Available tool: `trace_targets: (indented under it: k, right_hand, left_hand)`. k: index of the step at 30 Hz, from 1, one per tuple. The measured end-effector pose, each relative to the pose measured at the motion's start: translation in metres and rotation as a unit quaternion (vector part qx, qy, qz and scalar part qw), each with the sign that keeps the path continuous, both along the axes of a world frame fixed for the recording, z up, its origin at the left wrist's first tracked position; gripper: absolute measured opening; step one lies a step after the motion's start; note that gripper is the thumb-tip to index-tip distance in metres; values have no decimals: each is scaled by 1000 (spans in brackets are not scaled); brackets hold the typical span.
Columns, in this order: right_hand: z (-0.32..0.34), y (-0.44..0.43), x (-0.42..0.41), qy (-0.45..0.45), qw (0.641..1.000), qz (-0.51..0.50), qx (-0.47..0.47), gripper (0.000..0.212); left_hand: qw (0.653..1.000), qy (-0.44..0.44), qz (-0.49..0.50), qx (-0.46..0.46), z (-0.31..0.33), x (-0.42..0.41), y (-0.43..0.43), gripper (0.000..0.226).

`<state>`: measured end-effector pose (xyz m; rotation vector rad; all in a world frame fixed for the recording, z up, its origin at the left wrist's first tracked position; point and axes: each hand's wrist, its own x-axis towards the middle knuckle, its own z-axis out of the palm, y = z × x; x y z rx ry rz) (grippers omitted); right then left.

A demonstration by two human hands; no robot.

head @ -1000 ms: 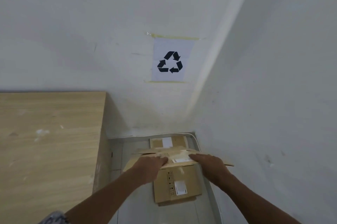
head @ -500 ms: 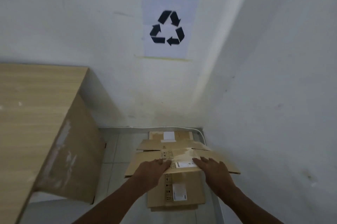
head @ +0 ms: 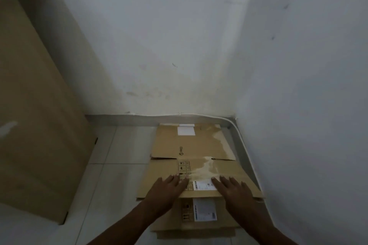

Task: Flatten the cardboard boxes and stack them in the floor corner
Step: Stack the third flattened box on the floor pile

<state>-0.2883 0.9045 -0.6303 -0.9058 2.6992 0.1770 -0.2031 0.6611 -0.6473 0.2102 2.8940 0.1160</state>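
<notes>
Both sets of fingers are spread flat and grip nothing: the left hand point(head: 166, 190) presses palm-down on the near left part of the top flattened box point(head: 199, 175), the right hand point(head: 234, 190) on its near right part, with a white shipping label point(head: 204, 185) showing between them. The two hands sit about equally far along the sheet, so neither is clearly nearer; the cardboard runs away from the fingertips toward the back wall point(head: 169, 45), its long axis pointing from the person toward the floor corner point(head: 232, 120).

The top box looks fully collapsed, a brown sheet with flap slits across its middle, strips of clear tape and a column of printed handling symbols. Its far edge lies just short of the skirting, and its right edge runs beside a white cable point(head: 244, 151) along the foot of the right wall point(head: 308, 85). Under its near edge pokes out a lower flattened box point(head: 199, 218) with its own label, and another cardboard edge shows beneath that. The stack rests on the tiled floor point(head: 111, 175), well apart from a wooden cabinet point(head: 35, 115) on the left.

Judging from this, the sheet is down, and any further push would go forward and slightly right, into the corner.
</notes>
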Motion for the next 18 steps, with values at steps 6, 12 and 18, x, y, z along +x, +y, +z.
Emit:
trace_targets:
  k: [6,12,18]
  right_hand:
    - [-89,20,-8,-55,998,17,32,68]
    - [-133,37,-18,-99,993,41,42,77]
    - [-164,40,-17,-95,993,57,42,79]
  left_hand:
    - [996,-83,20,1,-85,3,23,80]
    - [989,-142,28,20,-125,-4,36,91]
    - [986,-161,40,23,-151,3,41,96]
